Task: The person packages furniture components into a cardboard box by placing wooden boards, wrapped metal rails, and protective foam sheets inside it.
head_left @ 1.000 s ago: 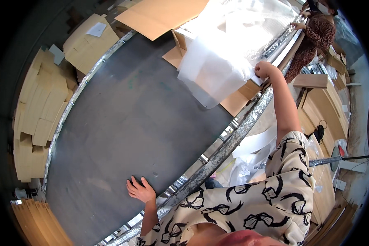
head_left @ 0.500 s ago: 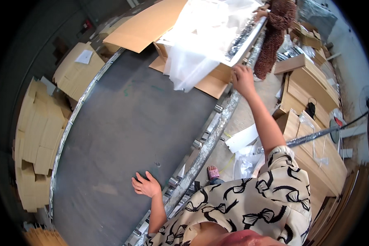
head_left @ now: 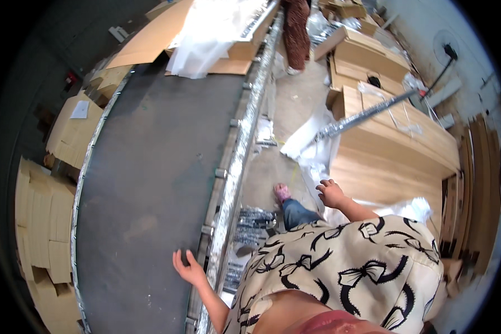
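My left hand is open above the dark conveyor belt, close to its right edge, holding nothing. Out to my right, my right hand hangs open with its fingers loosely apart. Nothing is in it, and it is nearest to some white plastic wrapping and the stacked wood-grain boxes. At the far end of the belt lies an open brown carton, with a translucent white sheet draped over its near side.
A silvery wrapped rail runs along the belt's right side. Flattened cardboard is stacked to the left. A silver-wrapped pole slants over the boxes. A person in brown trousers stands by the carton. A standing fan is at the far right.
My right hand has left the carton's near corner and come back to my right side. The carton now appears farther off. My left hand stays open over the belt.
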{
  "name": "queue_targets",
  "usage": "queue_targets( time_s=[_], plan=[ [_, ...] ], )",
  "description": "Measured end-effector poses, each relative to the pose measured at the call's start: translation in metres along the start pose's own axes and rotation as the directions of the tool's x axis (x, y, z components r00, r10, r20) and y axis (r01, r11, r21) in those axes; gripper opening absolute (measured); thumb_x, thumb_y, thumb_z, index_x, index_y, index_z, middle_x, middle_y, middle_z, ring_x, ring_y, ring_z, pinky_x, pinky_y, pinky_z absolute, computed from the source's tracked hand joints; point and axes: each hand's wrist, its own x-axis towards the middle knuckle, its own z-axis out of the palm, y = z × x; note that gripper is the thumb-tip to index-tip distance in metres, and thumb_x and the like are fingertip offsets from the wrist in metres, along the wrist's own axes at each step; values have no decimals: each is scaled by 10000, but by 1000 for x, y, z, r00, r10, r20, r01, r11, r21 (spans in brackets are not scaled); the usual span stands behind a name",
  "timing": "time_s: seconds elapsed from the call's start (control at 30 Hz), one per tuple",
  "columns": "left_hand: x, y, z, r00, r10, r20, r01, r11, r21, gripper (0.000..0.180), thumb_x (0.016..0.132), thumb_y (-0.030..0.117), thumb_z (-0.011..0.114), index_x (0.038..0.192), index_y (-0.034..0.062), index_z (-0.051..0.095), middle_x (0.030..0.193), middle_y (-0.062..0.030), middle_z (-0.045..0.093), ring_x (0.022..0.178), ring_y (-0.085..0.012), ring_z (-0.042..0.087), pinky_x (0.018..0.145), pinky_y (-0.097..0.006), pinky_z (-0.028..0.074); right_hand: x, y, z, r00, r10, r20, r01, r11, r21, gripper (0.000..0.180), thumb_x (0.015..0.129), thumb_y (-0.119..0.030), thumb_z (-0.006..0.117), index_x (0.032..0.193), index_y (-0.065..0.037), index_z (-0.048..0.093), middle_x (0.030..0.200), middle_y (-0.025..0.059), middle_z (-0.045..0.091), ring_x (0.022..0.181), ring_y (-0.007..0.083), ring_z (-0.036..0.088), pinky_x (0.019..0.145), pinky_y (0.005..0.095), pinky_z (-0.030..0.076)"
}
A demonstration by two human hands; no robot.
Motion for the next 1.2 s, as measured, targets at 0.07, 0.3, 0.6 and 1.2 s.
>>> queue_targets(
  time_s=[0.07,0.3,0.6,1.2],
  plan=[
    [-32,-26,-44,998,15,-55,-9,993,120,262,779,139,637,987,-13,587,1113,-177,510,1032,-292,483,885,-367,389,-34,7,22,978,136,160,-138,990,-2,333,712,-194,572,1034,-107,576,1114,139,505,1019,346,459,839,421,430],
    [-111,-72,-98,989,140,-49,-79,777,625,404,870,343,493,1135,38,508,1253,-188,408,1145,-336,397,886,-468,353,-83,41,58,875,325,358,-287,945,-156,346,710,-250,562,1018,-98,601,965,189,592,963,330,533,869,396,400],
    [-118,-51,-89,995,89,-48,-11,568,823,426,918,389,356,1229,111,442,1321,-95,374,1224,-263,341,965,-483,260,-80,29,57,879,266,395,-265,962,-60,360,734,-268,567,1052,-100,592,1051,183,574,1017,321,520,883,382,411],
    [-138,-62,-115,1000,22,13,-24,681,732,596,830,447,491,1291,92,361,1340,-158,319,1234,-343,284,980,-509,208,-76,78,105,824,235,515,-277,961,6,328,720,-296,559,962,-85,626,1009,161,598,968,323,555,858,371,435]
  ],
)
